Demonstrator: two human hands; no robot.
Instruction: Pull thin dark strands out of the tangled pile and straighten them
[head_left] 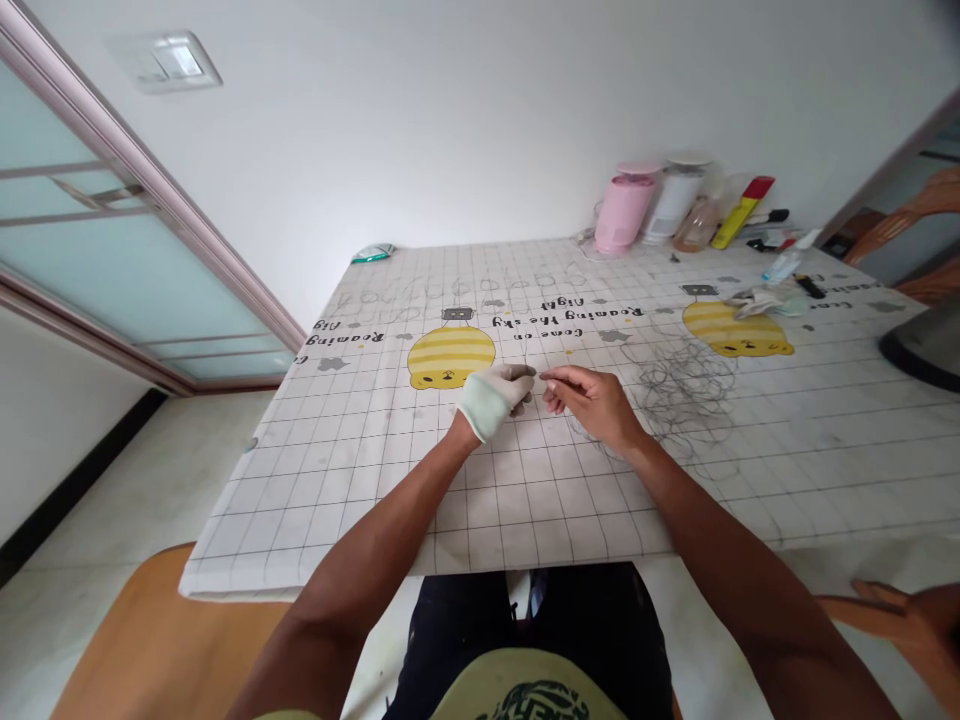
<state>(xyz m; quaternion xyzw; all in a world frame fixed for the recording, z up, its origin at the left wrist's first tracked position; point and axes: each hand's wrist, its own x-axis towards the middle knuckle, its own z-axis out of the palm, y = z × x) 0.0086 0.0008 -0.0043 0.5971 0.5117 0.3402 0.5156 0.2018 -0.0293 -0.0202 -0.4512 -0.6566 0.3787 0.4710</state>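
My left hand (498,394) wears a pale work glove with darker fingertips. Its fingers are pinched together over the middle of the table. Just to its right, my bare right hand (589,400) has thumb and forefinger closed, the tips almost meeting the glove. Whatever the two hands pinch is too thin or small to make out. A loose tangle of thin grey wire (686,390) lies right beside my right hand, with strands reaching under the wrist. Farther back, a row of faint grey wire-like loops (465,288) is spread over the tablecloth.
A checked tablecloth (360,480) covers the table. Along the wall stand a pink canister (625,212), a white canister (673,205), a bottle (697,225) and a yellow can with a red cap (742,213). A green packet (373,253) lies at the far left corner; a crumpled cloth (769,299) lies right.
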